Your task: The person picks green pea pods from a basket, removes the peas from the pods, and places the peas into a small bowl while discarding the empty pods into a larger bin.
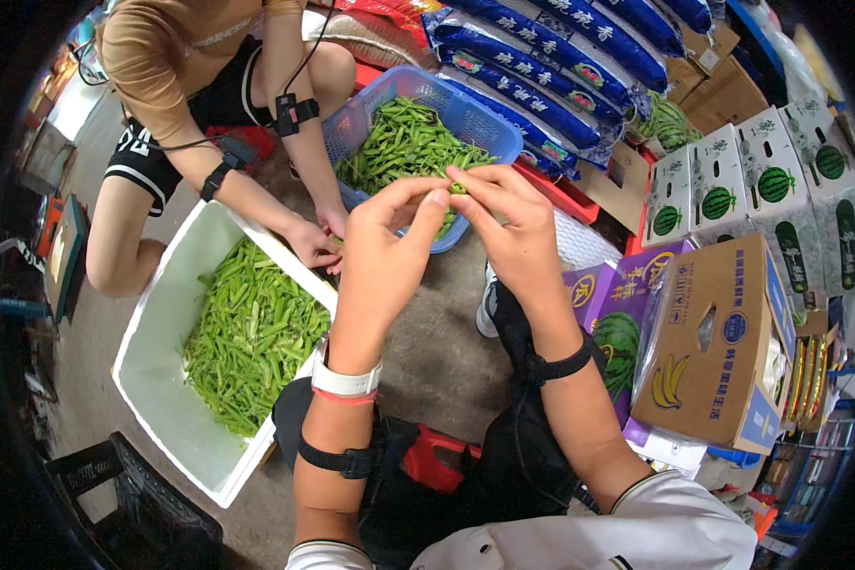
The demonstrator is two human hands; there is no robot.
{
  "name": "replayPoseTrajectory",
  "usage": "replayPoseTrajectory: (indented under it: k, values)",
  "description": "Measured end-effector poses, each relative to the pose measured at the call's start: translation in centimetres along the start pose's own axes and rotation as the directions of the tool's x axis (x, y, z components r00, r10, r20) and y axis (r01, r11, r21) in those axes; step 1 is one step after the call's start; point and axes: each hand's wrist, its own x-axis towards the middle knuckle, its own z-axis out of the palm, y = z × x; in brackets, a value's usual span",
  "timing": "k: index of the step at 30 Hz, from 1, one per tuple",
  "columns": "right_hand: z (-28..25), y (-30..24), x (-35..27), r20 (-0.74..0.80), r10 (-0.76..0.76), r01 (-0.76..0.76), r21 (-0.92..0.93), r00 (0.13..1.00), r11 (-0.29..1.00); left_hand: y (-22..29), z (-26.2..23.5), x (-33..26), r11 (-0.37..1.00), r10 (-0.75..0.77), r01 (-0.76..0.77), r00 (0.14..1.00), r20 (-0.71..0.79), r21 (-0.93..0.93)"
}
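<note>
I hold my left hand (pixel 387 239) and right hand (pixel 516 220) up in front of me, thumbs and fingertips brought together on one small green pod (pixel 458 188). Both hands pinch it; my fingers cover most of it, so I cannot tell whether it is whole or split. From where I look, it sits over the near edge of a blue plastic basket (pixel 505 142), which holds a heap of green pods (pixel 404 142).

To my left, a white foam box (pixel 152 356) stands tilted across my view on the grey floor (pixel 437 328), with more pods (pixel 252 332) spread inside. Across from me, another person in a tan shirt (pixel 157 62) leans in, the hands (pixel 315 243) close together between box and basket; my left hand partly hides what they do there.

I wear a white band (pixel 346 382) on my left wrist and a black strap on each forearm. On my right, a brown carton (pixel 708 342) with a banana print stands beside purple boxes (pixel 617 304). Beyond the basket, blue sacks (pixel 551 71) lie stacked.
</note>
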Motion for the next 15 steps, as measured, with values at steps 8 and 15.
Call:
replayPoseTrajectory:
  k: [8, 15]
  values:
    - [1.1, -0.8, 0.0, 0.100, -0.045, 0.049, -0.043, 0.994, 0.998, 0.4, -2.1, 0.2, 0.983, -0.164, 0.167, 0.986, 0.035, -0.080]
    - [1.9, -0.9, -0.2, 0.173, -0.016, 0.011, 0.033, 0.985, 0.999, 0.5, -2.5, -0.3, 0.992, -0.130, 0.129, 0.990, -0.054, -0.007]
